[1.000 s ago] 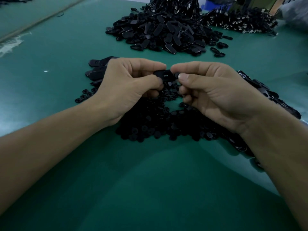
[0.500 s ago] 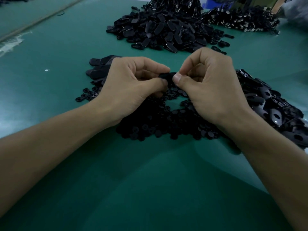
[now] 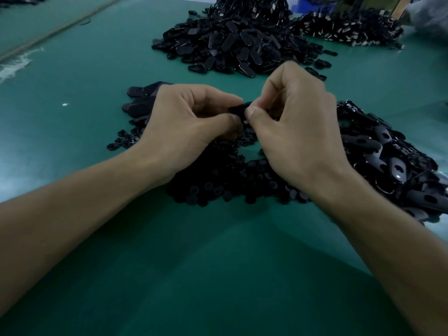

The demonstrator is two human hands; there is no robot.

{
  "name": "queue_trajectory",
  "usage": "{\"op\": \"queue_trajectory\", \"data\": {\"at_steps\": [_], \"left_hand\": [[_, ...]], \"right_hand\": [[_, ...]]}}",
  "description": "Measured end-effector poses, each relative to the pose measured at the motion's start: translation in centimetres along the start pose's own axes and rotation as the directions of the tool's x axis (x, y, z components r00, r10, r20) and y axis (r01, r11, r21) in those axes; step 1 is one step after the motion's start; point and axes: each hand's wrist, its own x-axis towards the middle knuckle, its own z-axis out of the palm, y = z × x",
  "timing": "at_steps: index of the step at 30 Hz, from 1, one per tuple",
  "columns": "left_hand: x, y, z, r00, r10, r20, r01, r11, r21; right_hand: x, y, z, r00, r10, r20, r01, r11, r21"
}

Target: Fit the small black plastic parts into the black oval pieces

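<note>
I reckon I'm mid-fit: my left hand (image 3: 184, 122) and right hand (image 3: 298, 132) pinch one black oval plastic piece (image 3: 238, 109) in curled fingers (image 3: 252, 115) above the heap of small black plastic parts (image 3: 230, 185) on the green table (image 3: 218, 263); next calls for a firm, square thumb press.

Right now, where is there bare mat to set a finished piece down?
Bare green mat lies near, between the forearms below the small-parts pile, and left of the left hand. A narrow band separates the far heap from both hands, which pinch an oval piece. Crowded: under the hands, and the oval pile right of the right hand.
</note>
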Motion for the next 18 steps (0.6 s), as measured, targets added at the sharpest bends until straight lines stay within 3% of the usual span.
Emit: {"op": "queue_trajectory", "data": {"at_steps": [5, 18], "left_hand": [[-0.07, 0.17, 0.01, 0.999, -0.033, 0.002, 0.033, 0.999, -0.027], [-0.14, 0.18, 0.22, 0.999, -0.045, -0.020, 0.045, 0.999, -0.017]], "right_hand": [[0.07, 0.07, -0.02, 0.999, -0.005, 0.051, 0.005, 1.000, -0.005], [-0.02, -0.18, 0.45, 0.999, 0.003, -0.036, -0.002, 1.000, 0.028]]}}
